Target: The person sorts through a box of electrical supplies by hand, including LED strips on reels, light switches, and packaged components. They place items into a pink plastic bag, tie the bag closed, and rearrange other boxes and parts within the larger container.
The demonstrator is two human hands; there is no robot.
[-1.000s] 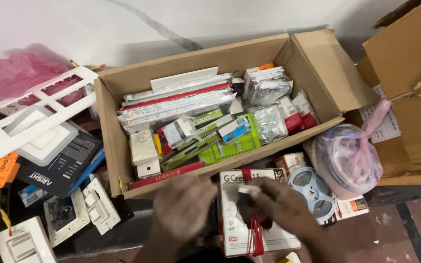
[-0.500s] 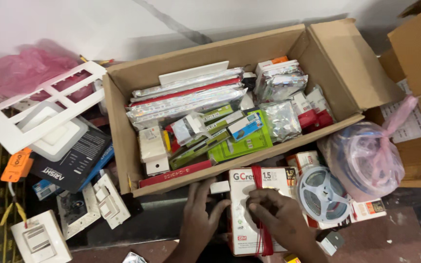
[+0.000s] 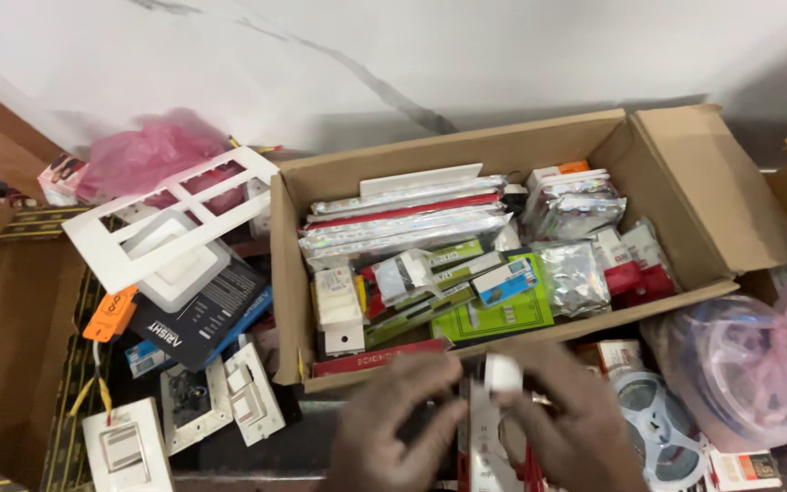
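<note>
1. A white and red packet (image 3: 485, 437) is held upright between two hands at the bottom edge of the view, just in front of a cardboard box (image 3: 685, 182).
2. The left hand (image 3: 393, 428) is curled against the packet's left side; its fingers (image 3: 434, 374) are bent and closed toward the packet's top, though motion blur hides the exact grip.
3. The right hand (image 3: 576, 419) is closed on the packet's right side, and a small white piece (image 3: 503, 372) at the top is pinched by its fingertips (image 3: 530, 369).
4. The box is seen packed with flat sleeves (image 3: 403, 214), foil packs (image 3: 571, 273), a green carton (image 3: 503, 314) and red packs (image 3: 635, 278).
5. A white frame (image 3: 175, 214) is laid over a pink bag (image 3: 152, 150) to the left of the box, with a black box (image 3: 198, 314) and white switches (image 3: 248, 401) below it.
6. A tape reel (image 3: 653, 424) and a knotted pink bag (image 3: 740, 364) are seen to the right of the hands.
</note>
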